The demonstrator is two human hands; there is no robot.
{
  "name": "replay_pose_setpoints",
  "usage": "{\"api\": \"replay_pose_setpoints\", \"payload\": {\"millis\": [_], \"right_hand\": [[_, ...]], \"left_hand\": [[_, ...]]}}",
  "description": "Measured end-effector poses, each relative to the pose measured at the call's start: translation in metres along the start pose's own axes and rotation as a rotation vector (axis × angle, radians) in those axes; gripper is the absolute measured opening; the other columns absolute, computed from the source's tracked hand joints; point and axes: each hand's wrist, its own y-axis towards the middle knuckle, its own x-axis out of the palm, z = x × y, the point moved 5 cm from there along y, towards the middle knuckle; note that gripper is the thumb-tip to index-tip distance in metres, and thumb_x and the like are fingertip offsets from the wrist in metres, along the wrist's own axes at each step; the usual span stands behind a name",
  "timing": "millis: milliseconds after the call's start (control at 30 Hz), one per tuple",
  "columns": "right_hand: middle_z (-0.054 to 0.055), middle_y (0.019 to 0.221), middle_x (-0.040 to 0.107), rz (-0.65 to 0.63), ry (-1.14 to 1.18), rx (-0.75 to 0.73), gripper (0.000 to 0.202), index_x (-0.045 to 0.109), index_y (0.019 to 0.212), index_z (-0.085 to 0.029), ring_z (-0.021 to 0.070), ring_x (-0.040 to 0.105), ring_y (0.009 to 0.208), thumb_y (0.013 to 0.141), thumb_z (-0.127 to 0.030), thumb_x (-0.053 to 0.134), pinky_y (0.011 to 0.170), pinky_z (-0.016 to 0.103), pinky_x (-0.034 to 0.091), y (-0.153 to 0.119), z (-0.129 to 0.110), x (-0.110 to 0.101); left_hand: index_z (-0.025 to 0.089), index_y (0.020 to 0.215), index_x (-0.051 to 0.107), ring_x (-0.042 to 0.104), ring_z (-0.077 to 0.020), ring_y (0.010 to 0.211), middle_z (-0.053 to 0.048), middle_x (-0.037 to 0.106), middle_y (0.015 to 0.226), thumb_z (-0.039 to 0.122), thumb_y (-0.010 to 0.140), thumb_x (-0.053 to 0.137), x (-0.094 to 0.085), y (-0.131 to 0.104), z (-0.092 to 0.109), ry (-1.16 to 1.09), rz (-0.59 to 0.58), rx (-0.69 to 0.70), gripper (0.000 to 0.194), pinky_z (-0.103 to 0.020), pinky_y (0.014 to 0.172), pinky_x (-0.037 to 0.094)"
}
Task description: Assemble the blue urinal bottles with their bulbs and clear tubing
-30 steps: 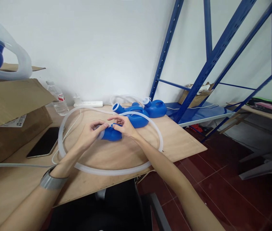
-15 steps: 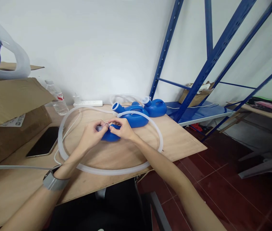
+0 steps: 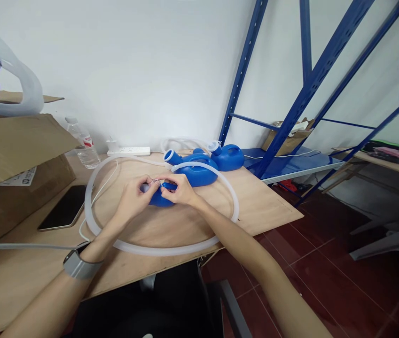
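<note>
A small blue plastic bottle (image 3: 161, 202) sits on the wooden table under my two hands, its pale mouth partly covered by my fingers. My left hand (image 3: 135, 196) is closed in a pinch at the mouth end. Close beside it, my right hand (image 3: 181, 188) pinches near the bottle's blue handle. A thin whitish strip (image 3: 157, 181) arcs between my fingertips; its ends are hidden. A clear hose (image 3: 171, 251) loops on the table around the bottle, passing under both forearms. Just behind stands a larger-looking blue bottle (image 3: 201, 176) with an uncovered mouth.
Another blue bottle (image 3: 232, 158) stands at the back. Leftward are a phone (image 3: 63, 206), a water bottle (image 3: 87, 145), a power strip (image 3: 130, 151) and an open cardboard box (image 3: 19, 150) with hose and a blue bottle above it. A blue metal rack (image 3: 291, 105) borders the right.
The thin strip between my fingertips now bows up in a visible arc, and my right fingers have shifted slightly. The bottles and hose keep their places.
</note>
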Motion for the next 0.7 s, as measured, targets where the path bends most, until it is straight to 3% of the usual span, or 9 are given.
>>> {"api": "replay_pose_setpoints", "payload": {"millis": [200, 333, 567, 700], "right_hand": [[0.008, 0.095, 0.077, 0.016, -0.061, -0.047, 0.046, 0.077, 0.119, -0.012, 0.0137, 0.062, 0.069, 0.077, -0.024, 0.061, 0.064, 0.023, 0.052, -0.003, -0.002, 0.001], [0.003, 0.084, 0.072, 0.064, -0.144, -0.081, 0.054, 0.072, 0.130, -0.012, 0.0108, 0.058, 0.061, 0.079, -0.023, 0.060, 0.067, 0.023, 0.052, -0.007, -0.008, 0.002], [-0.002, 0.074, 0.066, 0.025, -0.203, -0.078, 0.055, 0.073, 0.129, -0.015, 0.0100, 0.052, 0.057, 0.076, -0.021, 0.060, 0.064, 0.021, 0.049, -0.010, -0.018, 0.004], [-0.003, 0.072, 0.060, 0.004, -0.096, -0.009, 0.054, 0.072, 0.129, -0.016, 0.0105, 0.049, 0.058, 0.078, -0.023, 0.060, 0.062, 0.022, 0.046, -0.006, -0.014, 0.004]], "left_hand": [[0.020, 0.066, 0.060, 0.045, -0.0123, 0.055, 0.003, 0.056, 0.058, 0.049, 0.084, 0.061, 0.000, -0.001, 0.000, 0.016, 0.027, -0.010, 0.034, -0.028, 0.057, 0.032], [0.019, 0.065, 0.061, 0.047, -0.0121, 0.057, 0.003, 0.057, 0.059, 0.048, 0.084, 0.062, 0.000, 0.000, 0.000, -0.002, 0.013, -0.024, 0.034, -0.027, 0.059, 0.034], [0.021, 0.053, 0.052, 0.051, -0.0135, 0.061, 0.001, 0.057, 0.061, 0.046, 0.072, 0.070, 0.006, 0.002, -0.003, -0.356, -0.206, -0.173, 0.036, -0.025, 0.061, 0.041], [0.021, 0.057, 0.059, 0.058, -0.0161, 0.069, -0.003, 0.063, 0.069, 0.045, 0.070, 0.073, 0.009, 0.003, -0.008, -0.446, -0.187, -0.245, 0.032, -0.025, 0.064, 0.046]]}}
